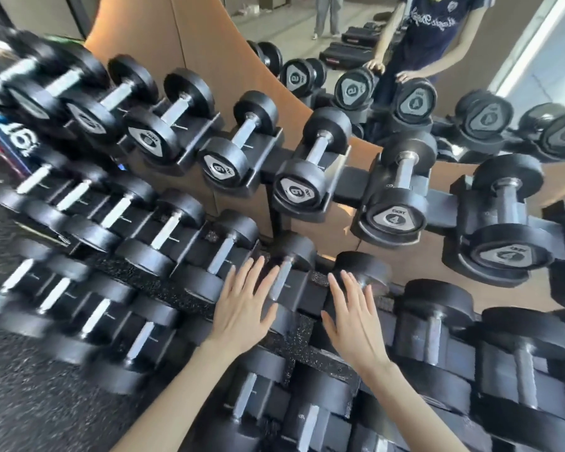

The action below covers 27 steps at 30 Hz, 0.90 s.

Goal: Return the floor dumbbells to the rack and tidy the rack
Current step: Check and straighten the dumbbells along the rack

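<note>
Dumbbell on the rack's middle tier sits between both hands, handle running front-to-back, pointing away. Left hand is nearer, fingertips right by the handle; right hand is just beside. Both flat, fingers spread, holding nothing.

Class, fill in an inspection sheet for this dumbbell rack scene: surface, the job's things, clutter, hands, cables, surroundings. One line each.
Surface: black tiered rack, cradles tilted toward the camera; speckled rubber floor below.
Job's things: dumbbells sit in cradles on every tier; the top tier includes a 6 dumbbell and a 4 dumbbell; none seen on the visible floor.
Clutter: nothing seen.
Hands: left hand and right hand both open, fingers straight and spread, above the rack's middle tier; contact unclear.
Cables: nothing seen.
Surroundings: mirror behind the rack reflects the person; wood panel at its left.
</note>
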Motion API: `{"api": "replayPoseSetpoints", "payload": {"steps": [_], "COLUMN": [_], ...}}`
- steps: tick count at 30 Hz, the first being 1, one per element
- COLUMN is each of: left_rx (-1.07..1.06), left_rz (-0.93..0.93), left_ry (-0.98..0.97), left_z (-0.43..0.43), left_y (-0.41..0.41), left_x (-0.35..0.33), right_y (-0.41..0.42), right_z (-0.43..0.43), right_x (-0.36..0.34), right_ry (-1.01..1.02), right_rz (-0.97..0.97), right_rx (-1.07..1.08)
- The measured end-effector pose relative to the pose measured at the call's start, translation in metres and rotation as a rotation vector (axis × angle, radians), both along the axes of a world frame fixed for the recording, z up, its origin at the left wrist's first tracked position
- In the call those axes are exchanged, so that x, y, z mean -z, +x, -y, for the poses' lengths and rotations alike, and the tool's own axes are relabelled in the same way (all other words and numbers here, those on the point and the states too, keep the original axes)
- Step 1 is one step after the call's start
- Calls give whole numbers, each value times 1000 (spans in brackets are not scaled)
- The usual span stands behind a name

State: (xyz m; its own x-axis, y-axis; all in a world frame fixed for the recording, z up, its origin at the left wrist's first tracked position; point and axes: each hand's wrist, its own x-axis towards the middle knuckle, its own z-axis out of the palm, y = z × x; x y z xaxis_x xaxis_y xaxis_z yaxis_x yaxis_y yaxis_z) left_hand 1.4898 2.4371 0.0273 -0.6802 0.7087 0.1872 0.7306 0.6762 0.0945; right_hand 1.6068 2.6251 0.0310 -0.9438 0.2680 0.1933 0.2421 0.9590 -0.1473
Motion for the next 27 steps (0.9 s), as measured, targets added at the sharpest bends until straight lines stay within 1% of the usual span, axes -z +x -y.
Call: {"api": "replayPoseSetpoints", "payload": {"steps": [7,16,22,24,27], "left_rx": [22,119,224,280,373], "left_rz": [-69,-72,-123,-158,-154], "left_ry": [-17,17,19,37,81], "left_z": [7,-22,-42,-55,-81], "left_y": [-9,-67,-147,-179,-220], "left_x": [-4,-15,-26,-35,-47], "right_y": [-11,-63,-117,-138,-167], "right_z": [-2,-24,-34,-40,-50], "right_x": [-12,-22,-30,-34,-41], "right_ry": [-30,-59,-77,-86,-121], "right_rz": [-52,-54,-83,-95,-107], "right_rx": [-32,16,75,127,233]}}
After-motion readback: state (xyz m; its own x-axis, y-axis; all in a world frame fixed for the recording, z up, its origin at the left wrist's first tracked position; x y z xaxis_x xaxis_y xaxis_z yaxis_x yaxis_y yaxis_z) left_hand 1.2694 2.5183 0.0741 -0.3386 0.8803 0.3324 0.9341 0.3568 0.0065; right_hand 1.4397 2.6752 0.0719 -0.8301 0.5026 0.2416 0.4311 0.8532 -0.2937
